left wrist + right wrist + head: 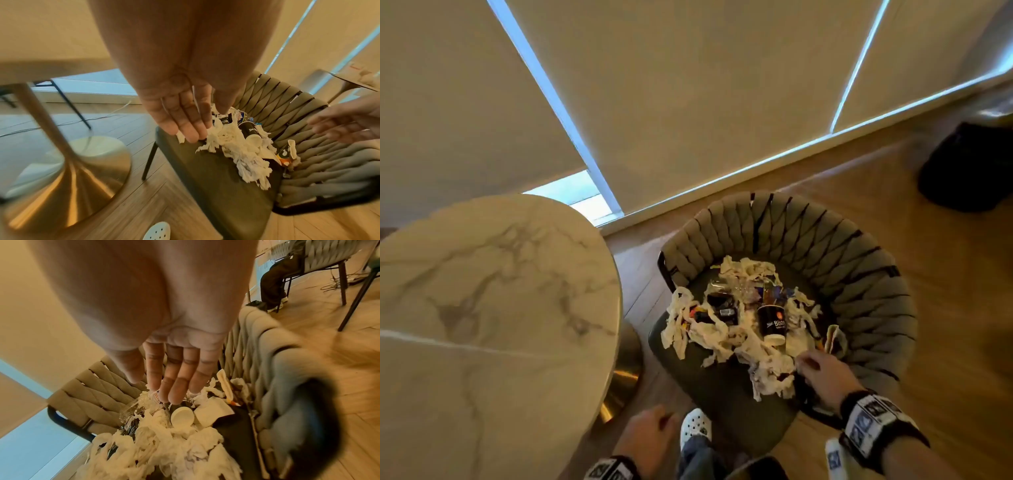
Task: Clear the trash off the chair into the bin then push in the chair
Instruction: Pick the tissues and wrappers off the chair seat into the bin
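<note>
White shredded tissue and a dark paper cup (pixel 772 324) litter the grey woven chair (pixel 859 274) at lower centre; both empty hands, right hand (pixel 822 375) and left hand (pixel 645 433), fingers loosely extended, should scoop together.

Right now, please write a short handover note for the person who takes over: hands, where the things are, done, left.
Left hand: open, holds nothing, low beside the chair's front edge.
Right hand: open, fingers straight, reaching over the near edge of the trash pile; nothing gripped.
Pile on the seat: shredded paper, dark paper cup on its side, wrappers.
Dark bin stands on the floor beyond the chair.
Done: nothing.
Left: all trash into the bin, then push the chair to the marble table.
</note>
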The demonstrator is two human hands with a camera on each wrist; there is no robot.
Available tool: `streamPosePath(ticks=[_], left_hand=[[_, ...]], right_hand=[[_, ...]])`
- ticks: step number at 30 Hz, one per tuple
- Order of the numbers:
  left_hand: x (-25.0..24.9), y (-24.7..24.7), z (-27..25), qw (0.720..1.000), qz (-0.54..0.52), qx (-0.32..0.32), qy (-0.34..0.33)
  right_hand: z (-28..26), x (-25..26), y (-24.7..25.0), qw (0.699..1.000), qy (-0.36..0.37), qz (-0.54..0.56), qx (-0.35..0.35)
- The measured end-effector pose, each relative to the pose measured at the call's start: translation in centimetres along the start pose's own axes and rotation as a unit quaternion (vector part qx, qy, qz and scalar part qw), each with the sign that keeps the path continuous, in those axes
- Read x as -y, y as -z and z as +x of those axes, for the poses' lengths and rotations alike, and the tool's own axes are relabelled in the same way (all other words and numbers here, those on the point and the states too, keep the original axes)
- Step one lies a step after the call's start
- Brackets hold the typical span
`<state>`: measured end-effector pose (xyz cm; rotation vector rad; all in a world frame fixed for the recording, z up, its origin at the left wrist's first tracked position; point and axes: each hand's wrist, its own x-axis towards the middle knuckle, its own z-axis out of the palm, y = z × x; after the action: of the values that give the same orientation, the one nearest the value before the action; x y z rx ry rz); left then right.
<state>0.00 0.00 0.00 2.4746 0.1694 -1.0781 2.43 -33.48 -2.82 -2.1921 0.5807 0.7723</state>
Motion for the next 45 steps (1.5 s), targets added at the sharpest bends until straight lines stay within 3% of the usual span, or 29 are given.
streamPosePath(ticks=[6,10,13,18,22,25,29,33,35,39,41,45], left_hand=[[-3.5,2.1,13.9,0.996,-0.024,-0.017,-0.087],[-8.1,2.4,22.8,0.984,-0.011,-0.088,-0.155],[-11.1,2.3,29.0,0.966,0.038,-0.143,-0.212],[-12.3,1.6,36.0,0.949,0.212,-0.089,-0.215],[-12.3,1.6,37.5,0.934,0.277,-0.045,-0.222],[-12.1,2.1,36.2,0.946,0.223,-0.058,-0.226],[-10.6,2.6,31.1,0.955,0.075,-0.14,-0.252],[-7.8,0.9,21.6,0.948,-0.02,-0.196,-0.249],[-5.6,-1.3,15.2,0.948,-0.052,-0.194,-0.246],[1.0,-9.6,2.6,0.964,-0.088,-0.13,-0.214],[4.6,-15.2,-1.8,0.973,-0.108,-0.092,-0.182],[10.1,-27.4,-4.3,0.989,-0.055,-0.023,-0.132]], right_hand=[[10.9,3.3,-3.3,0.994,-0.052,-0.017,-0.092],[16.7,2.9,-5.4,0.984,-0.127,-0.062,-0.11],[19.4,1.8,-6.7,0.982,-0.131,-0.079,-0.114],[20.2,0.1,-7.5,0.982,-0.095,-0.062,-0.15],[19.2,-0.4,-7.1,0.981,-0.067,-0.028,-0.182],[17.5,-0.6,-6.2,0.98,-0.062,0.007,-0.191],[14.2,-0.6,-5.3,0.977,-0.01,0.055,-0.204],[8.9,-2.2,-5.5,0.975,0.064,0.093,-0.189],[5.3,-3.8,-6.2,0.975,0.097,0.111,-0.169],[-2.7,-9.7,-9.3,0.978,0.109,0.133,-0.119],[-6.1,-13.6,-11.8,0.981,0.095,0.157,-0.057],[-8.3,-22.3,-19.1,0.993,-0.029,0.097,0.062]])
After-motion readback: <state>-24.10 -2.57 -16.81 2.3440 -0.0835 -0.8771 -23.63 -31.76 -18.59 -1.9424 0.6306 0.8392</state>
